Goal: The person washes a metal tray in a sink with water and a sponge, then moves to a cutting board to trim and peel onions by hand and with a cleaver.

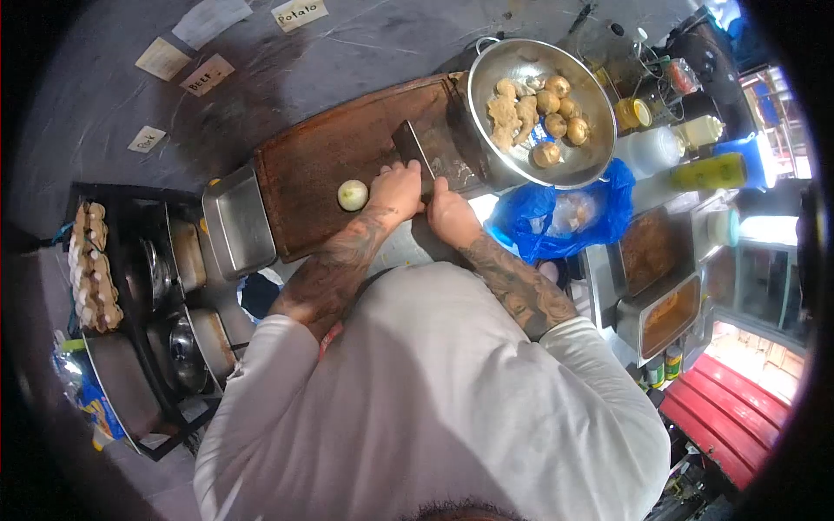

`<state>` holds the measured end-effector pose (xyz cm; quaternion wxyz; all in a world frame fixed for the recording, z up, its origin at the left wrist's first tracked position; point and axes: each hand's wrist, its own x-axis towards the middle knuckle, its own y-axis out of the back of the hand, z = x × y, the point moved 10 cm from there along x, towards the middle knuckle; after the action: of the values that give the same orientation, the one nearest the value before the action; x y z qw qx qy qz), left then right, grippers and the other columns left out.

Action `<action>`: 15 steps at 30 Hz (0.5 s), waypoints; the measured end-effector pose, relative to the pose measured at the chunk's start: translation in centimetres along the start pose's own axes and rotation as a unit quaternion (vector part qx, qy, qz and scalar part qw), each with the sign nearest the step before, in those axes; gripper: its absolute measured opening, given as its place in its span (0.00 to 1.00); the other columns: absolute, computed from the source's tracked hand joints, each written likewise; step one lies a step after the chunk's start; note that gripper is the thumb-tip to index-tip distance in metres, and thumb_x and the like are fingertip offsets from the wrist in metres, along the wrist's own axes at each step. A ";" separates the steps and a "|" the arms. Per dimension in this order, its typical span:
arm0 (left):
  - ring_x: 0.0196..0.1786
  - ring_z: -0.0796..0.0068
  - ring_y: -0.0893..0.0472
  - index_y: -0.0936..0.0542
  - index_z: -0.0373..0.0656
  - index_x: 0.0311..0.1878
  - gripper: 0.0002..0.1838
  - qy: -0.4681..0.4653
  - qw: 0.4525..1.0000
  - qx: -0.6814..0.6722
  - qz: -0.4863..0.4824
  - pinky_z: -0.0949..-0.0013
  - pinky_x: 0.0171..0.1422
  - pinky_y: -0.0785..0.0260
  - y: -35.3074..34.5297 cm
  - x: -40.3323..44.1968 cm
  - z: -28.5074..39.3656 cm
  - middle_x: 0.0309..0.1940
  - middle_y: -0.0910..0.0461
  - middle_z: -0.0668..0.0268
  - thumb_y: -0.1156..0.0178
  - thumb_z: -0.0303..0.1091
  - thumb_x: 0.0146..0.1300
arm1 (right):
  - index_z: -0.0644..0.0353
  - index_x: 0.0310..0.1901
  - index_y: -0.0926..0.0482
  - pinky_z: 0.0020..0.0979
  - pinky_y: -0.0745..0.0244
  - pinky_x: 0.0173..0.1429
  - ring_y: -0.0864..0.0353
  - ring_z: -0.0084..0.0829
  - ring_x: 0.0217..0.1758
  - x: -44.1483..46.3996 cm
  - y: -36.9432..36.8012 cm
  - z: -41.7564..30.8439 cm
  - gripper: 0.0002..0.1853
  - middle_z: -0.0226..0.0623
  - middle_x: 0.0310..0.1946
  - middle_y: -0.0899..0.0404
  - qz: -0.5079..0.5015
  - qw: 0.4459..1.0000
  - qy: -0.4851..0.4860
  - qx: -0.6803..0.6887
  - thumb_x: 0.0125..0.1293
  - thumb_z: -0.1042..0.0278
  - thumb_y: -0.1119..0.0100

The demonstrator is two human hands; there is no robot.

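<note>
A peeled onion [353, 195] sits on the brown wooden cutting board [304, 165], just left of my hands. My right hand [452, 214] is closed around the handle of a broad-bladed knife [412, 149], its blade pointing away from me over the board. Right beside the blade, my left hand [397, 190] has its fingers curled in against it. Whatever lies under those fingers, if anything, is hidden.
A steel bowl [482, 113] with potatoes and ginger stands at the board's right end, above a blue plastic bag [556, 213]. A metal tray [239, 221] adjoins the left end. Egg cartons [94, 265] are far left; bottles [708, 172] and food pans [669, 317] stand right.
</note>
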<state>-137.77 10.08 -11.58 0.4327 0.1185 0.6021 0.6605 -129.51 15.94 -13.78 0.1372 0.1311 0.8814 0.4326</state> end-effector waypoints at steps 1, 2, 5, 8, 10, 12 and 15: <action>0.59 0.44 0.22 0.26 0.38 0.53 0.28 0.002 1.000 -0.002 0.005 0.51 0.61 0.26 -0.1 0.5 -0.3 0.55 0.21 0.47 0.26 0.35 0.49 | 0.70 0.46 0.35 0.57 0.21 0.37 0.16 0.64 0.32 0.1 -0.3 0.2 0.12 0.63 0.27 0.19 -0.004 1.000 0.000 0.002 0.65 0.72 0.48; 0.56 0.44 0.20 0.26 0.38 0.50 0.27 -0.005 0.999 -0.025 0.021 0.51 0.59 0.26 0.1 0.7 -0.5 0.51 0.19 0.46 0.25 0.35 0.48 | 0.69 0.46 0.35 0.58 0.21 0.38 0.16 0.65 0.33 0.2 -0.3 0.3 0.12 0.65 0.28 0.19 -0.007 1.000 -0.002 0.004 0.65 0.72 0.48; 0.53 0.43 0.18 0.25 0.38 0.49 0.27 -0.008 0.993 -0.118 0.031 0.50 0.56 0.26 0.8 0.5 -1.8 0.45 0.17 0.45 0.25 0.35 0.47 | 0.68 0.46 0.36 0.59 0.21 0.40 0.17 0.66 0.35 0.2 -0.1 0.6 0.13 0.66 0.28 0.19 0.003 1.000 0.002 0.024 0.65 0.72 0.47; 0.49 0.42 0.17 0.25 0.36 0.48 0.26 -0.014 0.973 -0.221 0.062 0.51 0.54 0.25 0.5 -1.0 -2.8 0.39 0.16 0.44 0.25 0.35 0.48 | 0.68 0.47 0.36 0.60 0.22 0.40 0.17 0.66 0.35 0.3 0.2 0.8 0.14 0.67 0.28 0.20 0.011 0.998 0.014 0.057 0.65 0.72 0.46; 0.50 0.43 0.17 0.27 0.38 0.49 0.25 -0.035 0.950 -0.289 0.113 0.53 0.53 0.25 -0.1 -1.7 -3.6 0.42 0.16 0.46 0.26 0.33 0.51 | 0.69 0.46 0.36 0.59 0.22 0.40 0.17 0.65 0.34 0.6 -0.4 1.4 0.14 0.67 0.27 0.20 0.010 0.999 0.005 0.052 0.65 0.72 0.46; 0.49 0.46 0.16 0.27 0.38 0.50 0.25 -0.043 0.938 -0.309 0.152 0.55 0.53 0.25 -0.9 -2.3 -4.2 0.42 0.16 0.48 0.26 0.31 0.52 | 0.69 0.46 0.36 0.59 0.22 0.39 0.17 0.64 0.34 0.5 -0.6 1.7 0.14 0.66 0.27 0.20 0.006 0.999 -0.001 0.047 0.65 0.72 0.45; 0.51 0.57 0.18 0.29 0.40 0.52 0.25 -0.037 0.909 -0.374 0.181 0.61 0.56 0.26 -1.6 -2.9 -5.3 0.47 0.18 0.55 0.27 0.27 0.52 | 0.70 0.45 0.36 0.59 0.22 0.39 0.17 0.64 0.33 0.3 0.1 1.4 0.14 0.66 0.26 0.20 0.033 0.997 0.025 0.067 0.65 0.72 0.45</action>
<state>-138.95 4.20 -13.29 0.3399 0.0793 0.2627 0.8995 -129.34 17.09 -14.55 0.0920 0.1587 0.9064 0.3804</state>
